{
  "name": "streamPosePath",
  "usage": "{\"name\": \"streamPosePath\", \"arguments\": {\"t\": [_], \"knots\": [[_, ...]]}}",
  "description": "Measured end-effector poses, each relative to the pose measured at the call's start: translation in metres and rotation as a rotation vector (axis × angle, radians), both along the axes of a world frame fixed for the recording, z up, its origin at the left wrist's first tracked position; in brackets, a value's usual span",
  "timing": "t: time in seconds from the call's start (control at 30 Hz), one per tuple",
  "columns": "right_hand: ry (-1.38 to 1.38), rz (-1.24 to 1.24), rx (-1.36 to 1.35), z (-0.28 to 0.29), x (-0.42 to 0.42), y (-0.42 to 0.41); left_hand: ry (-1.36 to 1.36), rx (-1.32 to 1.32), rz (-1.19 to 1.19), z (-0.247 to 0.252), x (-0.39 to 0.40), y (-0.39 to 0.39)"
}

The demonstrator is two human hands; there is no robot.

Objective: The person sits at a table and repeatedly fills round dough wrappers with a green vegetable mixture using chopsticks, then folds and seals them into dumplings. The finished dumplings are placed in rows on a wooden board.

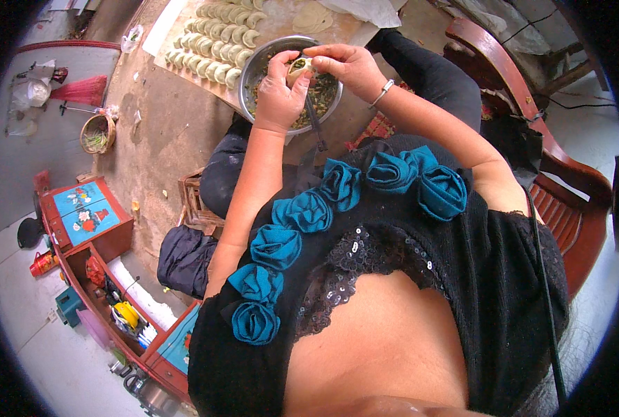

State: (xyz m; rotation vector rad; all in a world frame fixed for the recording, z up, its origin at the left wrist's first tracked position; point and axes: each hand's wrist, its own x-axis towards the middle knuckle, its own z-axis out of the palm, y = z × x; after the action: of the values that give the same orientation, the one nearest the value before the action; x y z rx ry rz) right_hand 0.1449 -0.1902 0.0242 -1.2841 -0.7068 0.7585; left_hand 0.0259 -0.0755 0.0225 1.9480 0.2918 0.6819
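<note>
Between both hands, above a metal bowl (245,99) of chopped green filling, is a partly folded dumpling (298,68) with filling showing in its opening. My left hand (281,88) supports it from one side with thumb and fingers. The fingertips of my right hand (343,65) pinch the wrapper's edge at the other side; a bracelet is on that wrist. A dark-handled utensil (313,122) leans in the bowl, its lower part in the filling. Rows of folded dumplings (215,41) lie on a floured board (273,23) beyond the bowl, beside flat round wrappers (312,16).
A wooden armchair (528,94) stands at the right. At the left are a wicker basket (97,133) on the floor and a red cabinet (116,234) with blue painted panels. A dark cloth (184,258) lies near a small wooden stool (192,198). White plastic sheeting (372,11) covers the board's far corner.
</note>
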Motion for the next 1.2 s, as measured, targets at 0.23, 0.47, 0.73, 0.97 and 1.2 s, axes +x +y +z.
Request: {"name": "streamPosePath", "arguments": {"t": [0.23,0.47,0.73,0.97,1.2], "knots": [[-0.044,0.0,-0.048,-0.003,0.002,0.002,0.112,0.112,0.015,0.007,-0.004,-0.002],[-0.07,-0.039,-0.012,-0.018,0.002,0.004,0.073,0.015,-0.061,-0.004,-0.001,0.003],[-0.07,0.096,-0.063,-0.004,0.004,0.001,0.043,0.125,-0.052,-0.008,-0.002,0.007],[0.025,0.038,-0.02,-0.014,0.005,0.003,-0.013,0.071,0.038,-0.012,0.0,0.005],[-0.053,-0.013,-0.057,-0.008,0.003,0.003,0.029,0.222,0.059,-0.003,0.0,0.001]]}}
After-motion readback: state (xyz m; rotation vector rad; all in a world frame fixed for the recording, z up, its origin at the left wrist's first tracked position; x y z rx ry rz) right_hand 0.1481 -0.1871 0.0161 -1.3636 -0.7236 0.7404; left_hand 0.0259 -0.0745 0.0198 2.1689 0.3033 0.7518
